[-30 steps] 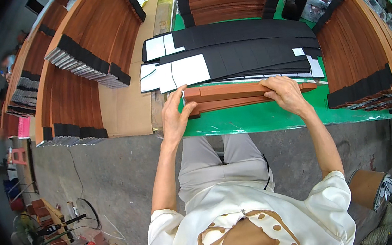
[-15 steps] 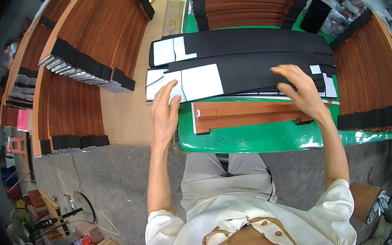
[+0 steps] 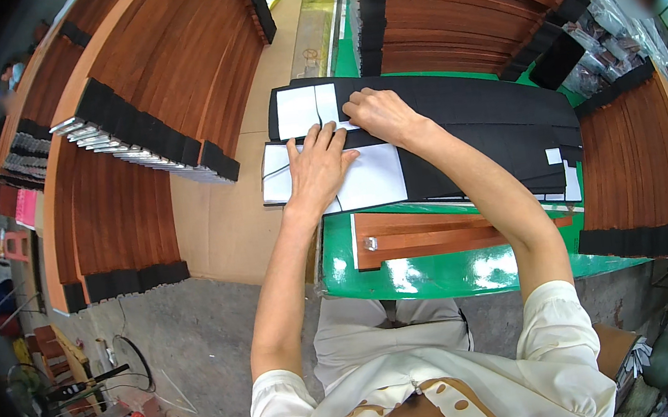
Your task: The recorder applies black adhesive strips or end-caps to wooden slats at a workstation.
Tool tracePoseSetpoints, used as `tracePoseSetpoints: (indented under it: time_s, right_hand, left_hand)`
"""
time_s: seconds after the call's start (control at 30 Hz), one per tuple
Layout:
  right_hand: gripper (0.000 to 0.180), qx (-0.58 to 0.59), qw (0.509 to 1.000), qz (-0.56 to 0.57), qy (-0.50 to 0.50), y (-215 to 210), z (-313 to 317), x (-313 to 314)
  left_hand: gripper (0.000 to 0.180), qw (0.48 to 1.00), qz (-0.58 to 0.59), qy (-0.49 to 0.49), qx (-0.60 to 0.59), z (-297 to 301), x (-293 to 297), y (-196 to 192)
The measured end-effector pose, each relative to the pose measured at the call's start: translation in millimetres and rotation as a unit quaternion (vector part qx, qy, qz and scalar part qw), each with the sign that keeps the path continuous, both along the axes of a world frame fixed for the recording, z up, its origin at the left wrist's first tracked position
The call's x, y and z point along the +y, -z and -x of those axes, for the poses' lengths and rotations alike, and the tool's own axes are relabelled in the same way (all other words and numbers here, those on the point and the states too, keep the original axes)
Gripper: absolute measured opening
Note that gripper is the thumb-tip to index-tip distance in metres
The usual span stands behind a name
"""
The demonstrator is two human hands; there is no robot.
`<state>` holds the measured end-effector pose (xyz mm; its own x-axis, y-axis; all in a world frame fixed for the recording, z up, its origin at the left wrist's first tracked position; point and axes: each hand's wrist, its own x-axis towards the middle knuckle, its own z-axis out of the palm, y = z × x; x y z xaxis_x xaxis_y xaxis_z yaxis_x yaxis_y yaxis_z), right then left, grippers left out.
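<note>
Two stacks of black foam-like sheets lie side by side across the bench, a far black stack (image 3: 486,100) and a near black stack (image 3: 469,162). White rectangular patches cover their left ends: a far white patch (image 3: 298,112) and a near white patch (image 3: 375,175). My left hand (image 3: 317,169) rests flat on the near white patch, fingers spread toward the gap between the stacks. Just right of the far patch, my right hand (image 3: 381,115) is closed with its fingertips together at that patch's lower right corner. Whatever it pinches is hidden under the fingers.
A reddish-brown wooden piece (image 3: 427,233) lies along the front of the green bench top (image 3: 408,278). Tall stacks of brown boards with black ends stand at left (image 3: 131,232), behind (image 3: 461,21) and at right (image 3: 626,167). A dark phone-like slab (image 3: 556,61) leans at the back right.
Both hands were raised and apart over the near stack. The left has come down flat on the near patch; the right has swung left and away from me, closing beside the far patch.
</note>
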<state>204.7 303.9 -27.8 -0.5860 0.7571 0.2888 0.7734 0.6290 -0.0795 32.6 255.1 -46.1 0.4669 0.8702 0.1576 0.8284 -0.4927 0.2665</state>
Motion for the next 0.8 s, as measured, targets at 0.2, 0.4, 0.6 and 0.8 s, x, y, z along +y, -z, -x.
tracePoseSetpoints:
  time_s: [0.2,0.4,0.6,0.8]
  right_hand:
    - [0.011,-0.12,0.99,-0.048,-0.06,7,9,9]
    - [0.01,-0.125,0.988,-0.049,-0.076,6,5,11]
    - [0.012,0.202,0.977,0.051,0.04,-22,-6,-1]
    - [0.013,0.184,0.972,-0.122,-0.076,-79,12,-93]
  left_hand:
    - [0.045,1.0,-0.007,-0.012,0.004,3,2,3]
    - [0.045,1.0,-0.028,-0.002,0.001,4,3,8]
    - [0.034,0.988,-0.09,0.013,-0.122,10,0,-2]
    - [0.017,0.857,0.099,-0.062,-0.502,13,-58,-80]
